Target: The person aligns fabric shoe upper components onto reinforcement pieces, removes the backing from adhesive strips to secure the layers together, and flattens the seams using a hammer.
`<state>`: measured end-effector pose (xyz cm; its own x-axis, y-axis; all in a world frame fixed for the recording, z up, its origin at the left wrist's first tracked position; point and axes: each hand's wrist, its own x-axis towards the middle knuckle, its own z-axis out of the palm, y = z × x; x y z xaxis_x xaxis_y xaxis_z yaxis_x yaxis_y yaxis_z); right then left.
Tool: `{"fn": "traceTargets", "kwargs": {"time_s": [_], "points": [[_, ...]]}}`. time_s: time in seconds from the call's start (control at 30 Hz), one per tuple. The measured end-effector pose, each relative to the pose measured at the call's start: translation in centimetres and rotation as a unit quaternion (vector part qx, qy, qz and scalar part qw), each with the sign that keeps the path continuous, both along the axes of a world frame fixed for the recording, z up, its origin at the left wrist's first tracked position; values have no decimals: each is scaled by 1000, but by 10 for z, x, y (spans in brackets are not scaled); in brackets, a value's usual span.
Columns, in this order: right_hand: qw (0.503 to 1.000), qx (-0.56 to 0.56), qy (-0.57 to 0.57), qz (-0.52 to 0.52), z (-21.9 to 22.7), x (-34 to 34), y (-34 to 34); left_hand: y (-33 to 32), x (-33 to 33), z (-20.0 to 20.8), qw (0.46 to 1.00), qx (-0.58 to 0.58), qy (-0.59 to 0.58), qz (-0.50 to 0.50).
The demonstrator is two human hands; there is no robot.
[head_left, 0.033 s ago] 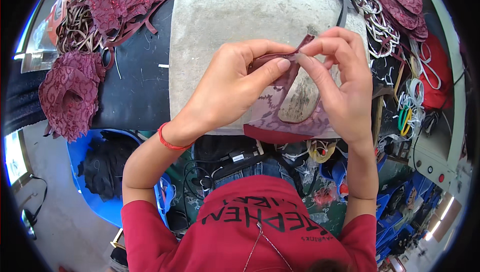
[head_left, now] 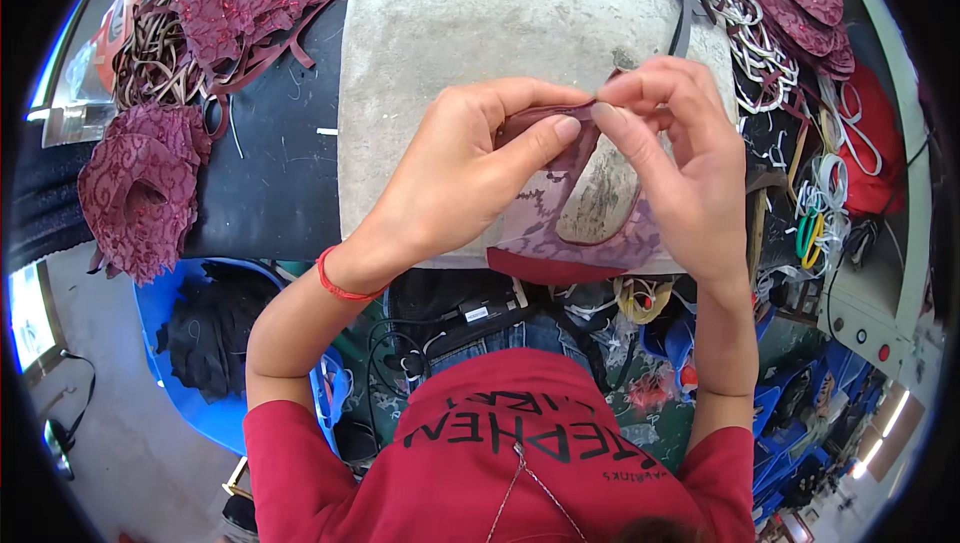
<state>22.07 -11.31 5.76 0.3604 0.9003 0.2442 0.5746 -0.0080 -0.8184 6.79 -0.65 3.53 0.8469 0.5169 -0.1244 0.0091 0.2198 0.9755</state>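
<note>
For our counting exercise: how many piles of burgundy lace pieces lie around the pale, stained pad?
3. One burgundy lace pile is at the upper left, a smaller pile below it, and a third pile at the upper right. More may be hidden.

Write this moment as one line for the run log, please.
left hand: pinching sheer maroon fabric | right hand: pinching its far edge | under fabric: pale board | lower left: blue bin
</note>
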Motion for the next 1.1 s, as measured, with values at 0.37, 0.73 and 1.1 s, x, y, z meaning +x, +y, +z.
{"fn": "traceTargets", "kwargs": {"time_s": [0.37,0.73,1.1], "points": [[970,-63,232,20,7,0,1,-14,1,4,998,-10,-28,46],[869,-80,486,52,7,8,4,-22,-1,3,992,-34,-99,75],[983,41,176,17,-5,-16,4,-25,-4,3,986,-8,-93,141]]}}
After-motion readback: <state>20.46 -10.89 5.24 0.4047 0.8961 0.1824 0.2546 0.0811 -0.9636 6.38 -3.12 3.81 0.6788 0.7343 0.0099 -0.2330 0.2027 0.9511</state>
